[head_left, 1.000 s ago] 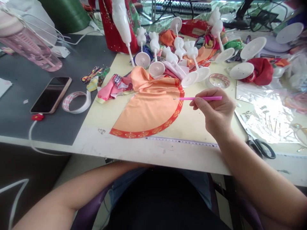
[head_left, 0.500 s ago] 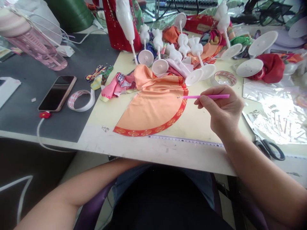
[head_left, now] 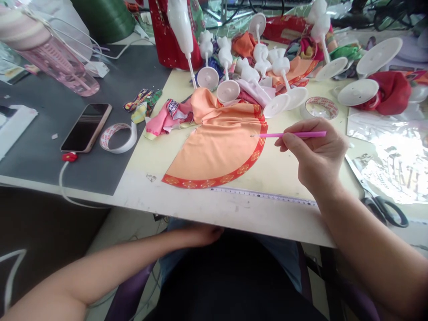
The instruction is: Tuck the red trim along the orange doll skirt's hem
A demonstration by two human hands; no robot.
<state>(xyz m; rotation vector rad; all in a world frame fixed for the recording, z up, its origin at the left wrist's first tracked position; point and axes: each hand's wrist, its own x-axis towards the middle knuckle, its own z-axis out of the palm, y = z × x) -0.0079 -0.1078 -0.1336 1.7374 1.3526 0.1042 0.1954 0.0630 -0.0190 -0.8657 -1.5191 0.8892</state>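
**Right hand [head_left: 317, 154] pinching a pink stick [head_left: 294, 134] above the orange fabric [head_left: 214, 147]!**

Thumb and fingers pressing together on the stick, its tip reaching the fabric's upper right, close to the red floral border; contact impossible to call from here. Fabric spreading flat in a fan shape on a pale yellow board [head_left: 277, 183], bunching at its top beside colourful scraps. Left hand [head_left: 202, 235] resting below the table edge on the lap, fingers lying loosely, gripping nothing.

Over on the dark mat [head_left: 36, 165], a translucent pink water bottle [head_left: 58, 64] lying tilted, contents hard to make out. White tape roll [head_left: 117, 150] sitting beside a smartphone [head_left: 86, 127], and a second tape roll [head_left: 319, 107] standing near the white doll stands [head_left: 207, 78], red printing on both too small to read. Paper measuring strip [head_left: 264, 196] running along the board's near edge, numbers illegible. Black-handled scissors [head_left: 384, 211] lying just beside a crinkled plastic sheet [head_left: 394, 165].
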